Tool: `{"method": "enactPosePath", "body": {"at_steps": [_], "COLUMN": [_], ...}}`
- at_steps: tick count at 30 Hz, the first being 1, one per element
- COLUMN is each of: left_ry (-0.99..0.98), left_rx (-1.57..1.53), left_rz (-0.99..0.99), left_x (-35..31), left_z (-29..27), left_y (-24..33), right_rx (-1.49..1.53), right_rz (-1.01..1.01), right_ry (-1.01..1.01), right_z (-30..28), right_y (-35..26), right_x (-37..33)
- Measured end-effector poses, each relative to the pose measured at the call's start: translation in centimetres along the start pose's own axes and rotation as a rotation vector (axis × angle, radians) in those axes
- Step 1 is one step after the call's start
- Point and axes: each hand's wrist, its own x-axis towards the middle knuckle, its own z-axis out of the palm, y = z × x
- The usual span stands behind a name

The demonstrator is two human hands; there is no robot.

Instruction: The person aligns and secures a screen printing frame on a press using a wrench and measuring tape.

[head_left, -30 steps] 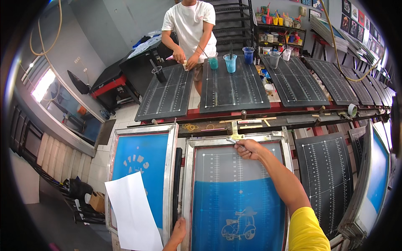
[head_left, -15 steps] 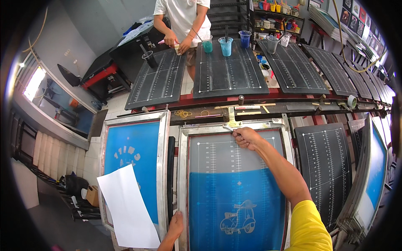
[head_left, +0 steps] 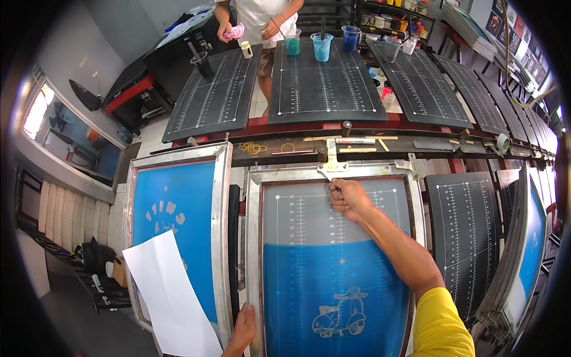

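A silkscreen frame (head_left: 254, 238) with blue mesh and a scooter design lies in front of me over a dark board. At its far edge, a metal clamp (head_left: 335, 162) sits on the rim. My right hand (head_left: 350, 201) is closed around a small metal wrench (head_left: 325, 173), whose head meets the clamp. Down at the near left, my left hand (head_left: 244, 328) grips the frame's left side, fingers partly hidden. Beside it, a white paper sheet (head_left: 172, 291) rests on a second blue silkscreen frame (head_left: 222, 238).
Across a rail (head_left: 238, 156) holding rubber bands and sticks, dark printing boards (head_left: 324, 89) carry cups of ink (head_left: 322, 47). A co-worker's hand (head_left: 223, 31) holds a pink cloth (head_left: 235, 31) near a small bottle (head_left: 246, 49). Stacked frames (head_left: 513, 291) lean at right.
My view has tilted slightly down. The co-worker's hands have moved apart, and the small bottle now stands alone on the board. My hands keep their places at the clamp and the frame side.
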Motion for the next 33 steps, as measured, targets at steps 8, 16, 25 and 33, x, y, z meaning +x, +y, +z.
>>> {"method": "enactPosePath", "body": {"at_steps": [8, 16, 25, 33], "left_ry": [-0.038, 0.064, 0.281, 0.353], "left_rx": [-0.056, -0.025, 0.206, 0.318], "left_rz": [-0.039, 0.071, 0.374, 0.494], "left_x": [0.4, -0.7, 1.0, -0.7], "left_z": [-0.3, 0.0, -0.1, 0.9], "left_y": [-0.5, 1.1, -3.7, 1.0], "right_rx": [-0.020, -0.147, -1.222, -1.459], "right_rz": [0.006, 0.007, -0.709, -0.742], "right_ry": [-0.092, -0.103, 0.589, 1.205], "right_z": [-1.2, -1.1, -7.0, -21.2], "right_y": [-0.1, -2.1, 2.3, 12.1], "right_x": [0.5, -2.4, -20.7, -35.6]}}
